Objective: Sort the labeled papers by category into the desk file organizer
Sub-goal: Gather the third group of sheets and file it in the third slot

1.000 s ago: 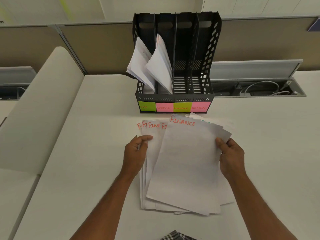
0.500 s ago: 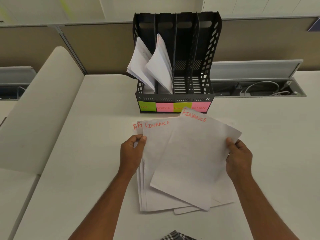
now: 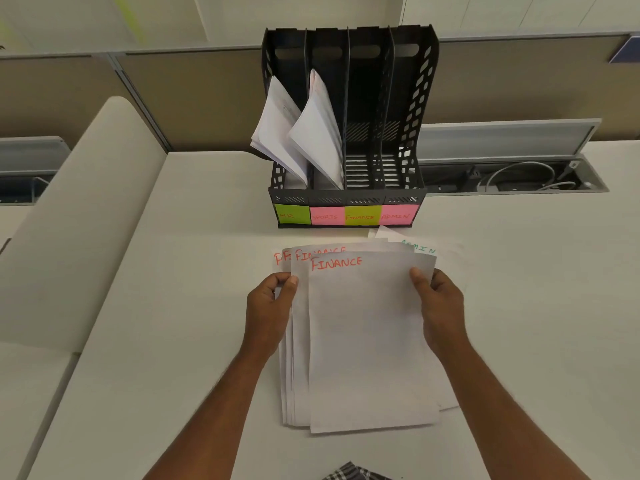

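Both hands grip the FINANCE stack (image 3: 367,341) on the desk (image 3: 173,306): left hand (image 3: 268,306) pinches the left edges of the fanned sheets, right hand (image 3: 440,306) pinches the top sheet's right edge, thumb on top. Stack sits just in front of the organizer (image 3: 346,133).

Risks, as I judge them:
- Thin, limp, smooth sheets; a loosely squared stack could slide apart when lifted.
- Narrow slots; bowed paper could catch on a divider or drop into ADMIN beside FINANCE (image 3: 360,216).
- ADMIN sheet (image 3: 420,249) peeks out underneath; could get carried along.

Organizer is rigid black perforated plastic with four upright slots and sticky-note labels. HR and SPORTS hold slumped paper; FINANCE and ADMIN look empty.
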`<state>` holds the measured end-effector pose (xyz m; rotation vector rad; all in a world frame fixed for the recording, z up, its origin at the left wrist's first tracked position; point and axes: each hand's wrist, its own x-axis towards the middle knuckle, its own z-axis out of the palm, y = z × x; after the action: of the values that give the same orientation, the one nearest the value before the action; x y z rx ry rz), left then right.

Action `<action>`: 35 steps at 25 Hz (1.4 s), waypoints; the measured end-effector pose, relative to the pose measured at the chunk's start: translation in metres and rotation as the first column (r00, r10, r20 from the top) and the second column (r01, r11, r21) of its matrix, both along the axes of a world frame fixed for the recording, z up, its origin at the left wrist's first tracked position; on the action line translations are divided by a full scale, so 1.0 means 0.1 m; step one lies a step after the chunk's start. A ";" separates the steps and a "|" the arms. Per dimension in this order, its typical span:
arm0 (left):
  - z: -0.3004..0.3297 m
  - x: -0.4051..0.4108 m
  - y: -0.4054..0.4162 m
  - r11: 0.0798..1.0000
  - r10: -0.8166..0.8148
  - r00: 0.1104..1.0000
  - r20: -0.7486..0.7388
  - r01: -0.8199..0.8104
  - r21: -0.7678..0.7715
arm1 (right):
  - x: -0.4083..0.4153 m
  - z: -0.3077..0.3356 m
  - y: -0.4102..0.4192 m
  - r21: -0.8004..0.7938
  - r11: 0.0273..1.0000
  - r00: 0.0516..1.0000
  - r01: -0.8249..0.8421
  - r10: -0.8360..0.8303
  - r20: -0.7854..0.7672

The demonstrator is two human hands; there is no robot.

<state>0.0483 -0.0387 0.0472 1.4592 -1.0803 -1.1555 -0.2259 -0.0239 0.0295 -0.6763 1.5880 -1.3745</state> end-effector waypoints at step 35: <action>0.33 -0.09 0.32 0.905 -0.022 0.994 0.106 0.065 -0.420 | 0.43 0.55 0.35 -0.201 0.903 0.878 -0.380 0.284 -0.385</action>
<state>0.0388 -0.0063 0.0800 1.1606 -1.3436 -0.8152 -0.1827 0.0111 0.0842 -1.3626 1.4627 -1.2650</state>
